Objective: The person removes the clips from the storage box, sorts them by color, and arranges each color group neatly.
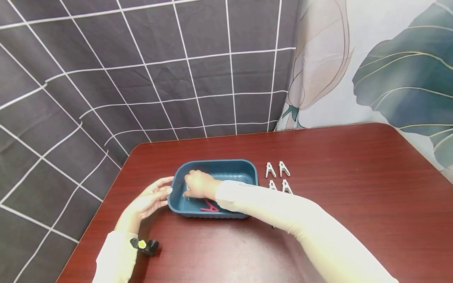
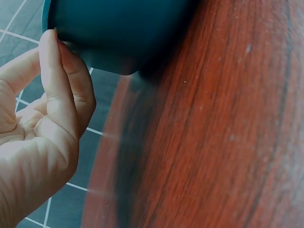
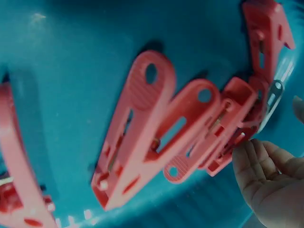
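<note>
My right hand (image 1: 201,184) reaches down into a blue bin (image 1: 233,167). Its fingertips touch the pile of red spring clamps (image 3: 147,123) there, with the thumb held apart from them. Between thumb and fingers lies a pale clamp (image 3: 271,102), partly hidden behind the red ones. From above, just one red clamp (image 1: 211,206) shows clearly, beside the wrist. At the bin's left end, my left hand (image 1: 152,199) rests extended fingers against the outer wall and rim. The left wrist view has that hand (image 2: 52,109) with a fingertip right at the rim.
Several white clamps (image 1: 270,169) stand in rows on the red-brown table (image 1: 339,165), right of the bin; my right sleeve (image 1: 269,202) covers part of them. A dark tiled-pattern cloth (image 1: 209,78) hangs behind the table and along its left side.
</note>
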Motion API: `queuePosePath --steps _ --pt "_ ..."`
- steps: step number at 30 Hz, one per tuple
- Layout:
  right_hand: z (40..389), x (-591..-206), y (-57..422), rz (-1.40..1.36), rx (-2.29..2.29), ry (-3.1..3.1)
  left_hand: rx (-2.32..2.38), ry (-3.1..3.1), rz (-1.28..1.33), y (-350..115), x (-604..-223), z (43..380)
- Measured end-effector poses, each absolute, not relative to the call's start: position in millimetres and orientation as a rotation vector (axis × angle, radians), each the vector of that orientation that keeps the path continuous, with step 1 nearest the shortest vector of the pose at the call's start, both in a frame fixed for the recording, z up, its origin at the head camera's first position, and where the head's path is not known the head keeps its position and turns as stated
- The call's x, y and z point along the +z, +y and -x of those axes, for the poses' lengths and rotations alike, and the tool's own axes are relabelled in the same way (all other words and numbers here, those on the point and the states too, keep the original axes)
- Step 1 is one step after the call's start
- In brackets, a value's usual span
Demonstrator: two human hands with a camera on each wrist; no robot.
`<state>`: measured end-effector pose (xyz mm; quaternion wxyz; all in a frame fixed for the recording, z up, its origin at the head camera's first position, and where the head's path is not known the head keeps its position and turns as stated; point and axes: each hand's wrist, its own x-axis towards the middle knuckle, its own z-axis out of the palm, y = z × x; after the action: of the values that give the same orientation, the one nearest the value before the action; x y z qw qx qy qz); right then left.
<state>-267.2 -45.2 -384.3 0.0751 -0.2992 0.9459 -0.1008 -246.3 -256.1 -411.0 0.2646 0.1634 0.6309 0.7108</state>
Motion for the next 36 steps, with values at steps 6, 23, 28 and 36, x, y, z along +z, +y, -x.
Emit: queuePosePath --steps 6,23,28,36 --pt "264.4 -393.4 -46.2 0.902 -0.290 2.861 1.919 1.685 -0.452 -254.3 -413.3 245.3" --pt "261.8 -386.9 -49.5 1.008 -0.234 2.856 1.902 1.727 -0.459 -254.7 -406.8 247.1" --pt "258.7 -386.4 -50.1 1.036 -0.199 2.860 1.892 1.751 -0.443 -254.7 -406.2 246.2" --pt "258.6 -382.6 -52.0 1.104 -0.267 2.833 1.878 1.781 -0.415 -255.7 -407.7 245.6"
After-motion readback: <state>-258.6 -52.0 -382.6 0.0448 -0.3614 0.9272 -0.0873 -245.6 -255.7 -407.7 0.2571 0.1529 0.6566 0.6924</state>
